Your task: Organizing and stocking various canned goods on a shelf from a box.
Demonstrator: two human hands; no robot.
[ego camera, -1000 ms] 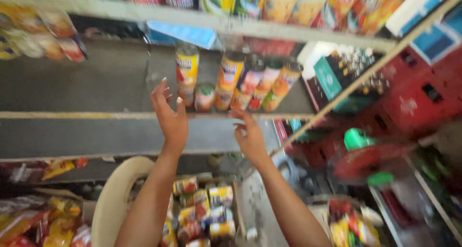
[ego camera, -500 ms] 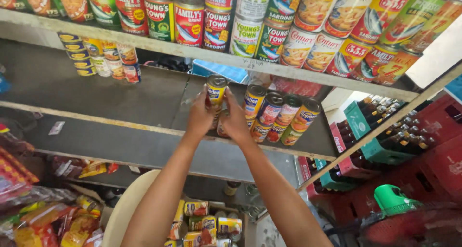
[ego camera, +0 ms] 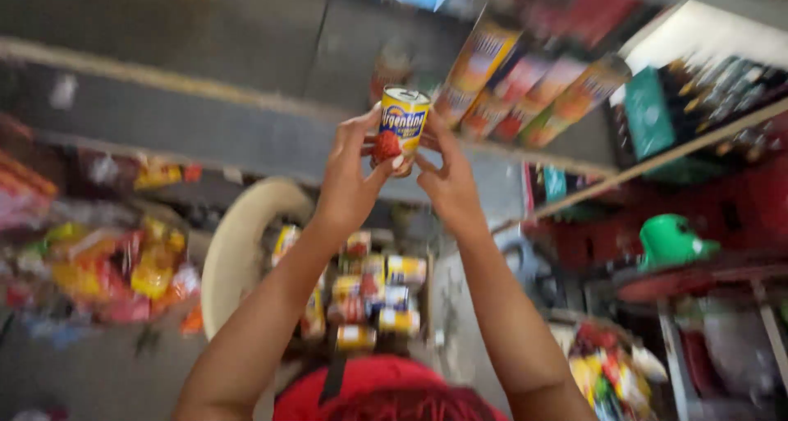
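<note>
A yellow tin can (ego camera: pixel 400 125) with a blue and red label is held upright between both hands in front of a grey shelf (ego camera: pixel 213 134). My left hand (ego camera: pixel 351 175) grips its left side and bottom. My right hand (ego camera: pixel 447 179) grips its right side with the fingertips. A row of similar yellow and red cans (ego camera: pixel 533 84) stands on the shelf just to the right of the held can, blurred by camera motion.
Below my arms a box of several cans (ego camera: pixel 369 294) sits beside a cream plastic chair (ego camera: pixel 242 240). Bright snack packets (ego camera: pixel 123 265) hang at the left. Red crates (ego camera: pixel 730 199) and a green plastic item (ego camera: pixel 669 240) are at the right.
Both hands have closed on the can and brought it down and nearer to me. The view has tilted downward, so the upper shelf of cans has left the frame.
</note>
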